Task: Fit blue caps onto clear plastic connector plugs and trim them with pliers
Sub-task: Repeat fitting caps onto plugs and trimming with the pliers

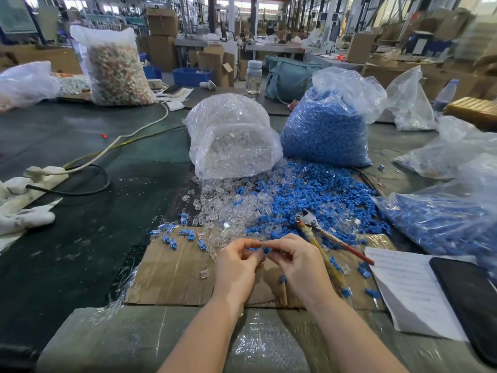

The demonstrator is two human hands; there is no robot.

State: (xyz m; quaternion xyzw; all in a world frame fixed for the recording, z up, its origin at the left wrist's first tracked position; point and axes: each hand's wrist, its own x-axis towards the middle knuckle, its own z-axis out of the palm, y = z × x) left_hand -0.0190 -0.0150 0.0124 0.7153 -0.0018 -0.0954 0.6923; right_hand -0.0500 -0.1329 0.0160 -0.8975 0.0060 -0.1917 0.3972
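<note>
— What do you have on the feed?

— I see both hands over the cardboard sheet (172, 275). My left hand (236, 265) and right hand (295, 262) meet fingertip to fingertip, both pinching one small blue cap (265, 249) between them. I cannot tell whether a clear plug is inside it; it is too small.

— Which way does it lie?

— Its long axis runs roughly left to right, from one hand to the other. Which end leads I cannot tell.

— And the tool?

— The pliers (320, 232) lie on the cardboard sheet's right part, just beside the right hand, jaws pointing away from me and up-left, handles running toward me and right, one red, one wrapped yellowish.

— The stock?

— Beyond the cardboard sheet, a heap of clear plugs (223, 208) spills from a clear bag (231, 135), touching a heap of loose blue caps (317, 195) before a bag of blue caps (325, 127). A few capped pieces (172, 238) sit on the sheet's far-left edge.

— Surroundings?

— A dark green table (80, 238). Right of the cardboard sheet, a printed paper (408, 286) and a black phone (473, 302); left of it, a power strip (37, 179) with cables. Behind, a workshop hall with cartons and benches.
</note>
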